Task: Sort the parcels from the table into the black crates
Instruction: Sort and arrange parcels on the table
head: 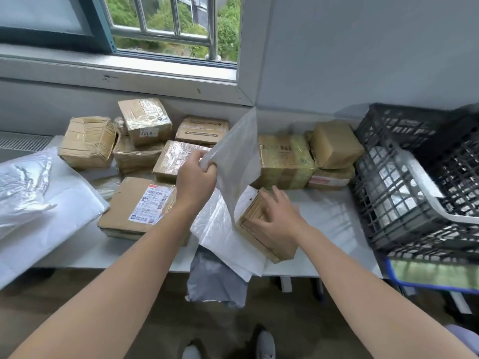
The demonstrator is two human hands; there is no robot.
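My left hand (197,174) pinches a corner of a white plastic mailer (234,154), fingers curled tight on it, and holds it up so that the sheet stands tilted over the middle of the table (329,218). My right hand (277,220) sits on top of a small cardboard box (269,240), fingers bent over its top and thumb on the near side, gripping it. That box lies near the table's front edge on a white bag (220,231), and the raised mailer touches its far left corner. A grey bag (215,278) hangs off the table edge just below. Left of my left arm lies a flat labelled parcel (137,203), and beyond it more taped brown boxes (145,120) are stacked against the wall under the window (171,22). Behind the mailer stands a big taped box (285,161), with two smaller parcels (334,143) piled just beside it on the right. Crumpled white bags (28,187) cover the table's left end. The black crates (399,203) stand at the right end, the near one tilted with something shiny inside, another one behind it. A blue crate (435,283) sits lower, under them.
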